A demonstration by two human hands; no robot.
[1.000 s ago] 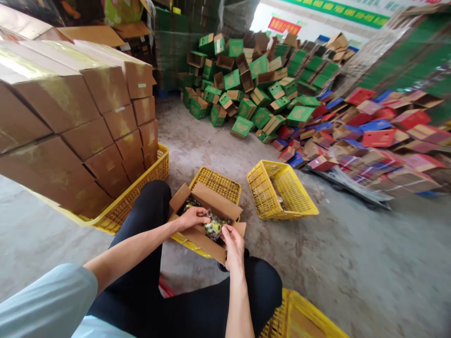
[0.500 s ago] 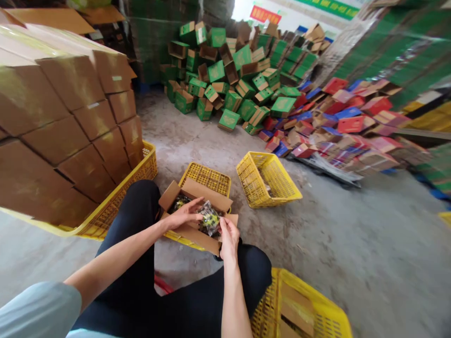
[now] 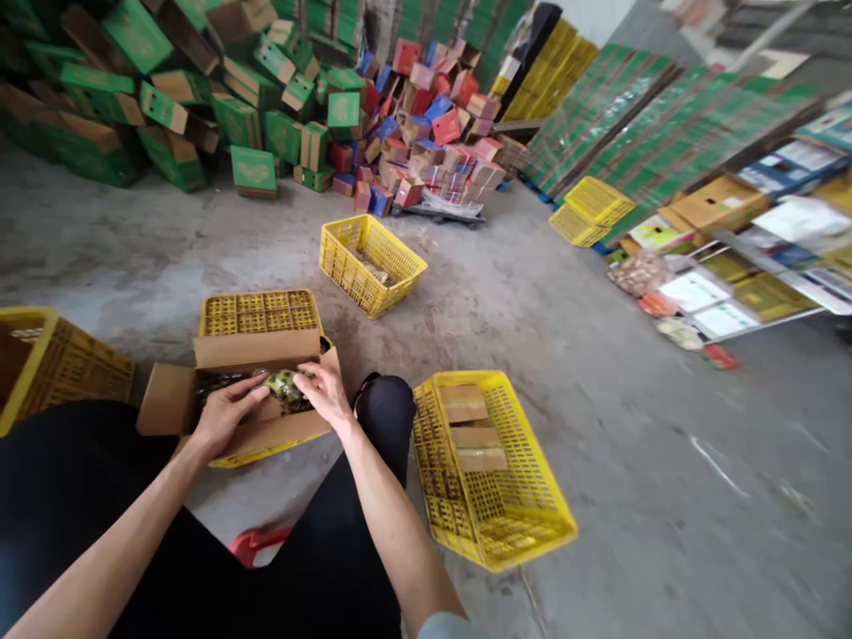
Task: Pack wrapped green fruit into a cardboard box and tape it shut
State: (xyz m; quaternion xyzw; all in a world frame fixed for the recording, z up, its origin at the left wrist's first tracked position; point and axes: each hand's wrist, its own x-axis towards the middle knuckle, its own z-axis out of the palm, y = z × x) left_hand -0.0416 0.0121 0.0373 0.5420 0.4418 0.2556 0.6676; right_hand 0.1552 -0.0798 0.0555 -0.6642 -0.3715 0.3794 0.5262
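Left of the left hand, a tall yellow crate (image 3: 93, 355) is partly cut off by the edge of the view. Beyond that hand, green cartons (image 3: 243, 115) are heaped on the floor, some tipped on their sides. The left hand (image 3: 230, 413) is lowered over a cardboard box (image 3: 259, 348), with its thumb and fingers closed on the left end of a clear-wrapped package (image 3: 285, 386). Yellow-green contents are seen through the film, and the package is held between the two hands, above the box. Dark wrapped items (image 3: 213, 383) are seen inside the box, just beyond the left hand. The box is supported by a yellow mesh crate (image 3: 261, 312), whose far part is left uncovered. A red object (image 3: 256, 541) is partly hidden between the legs, on the near side of the hands.

The right end of the package is pinched by the thumb and fingertips of the right hand (image 3: 325, 390). Beyond the right hand, a small yellow basket (image 3: 343, 259) is placed on the floor, and red and blue cartons (image 3: 432, 133) are piled farther off. To its right, two cardboard pieces (image 3: 476, 448) are contained in a large yellow basket (image 3: 525, 466). Farther right, a loaded rack (image 3: 772, 328) is blurred.
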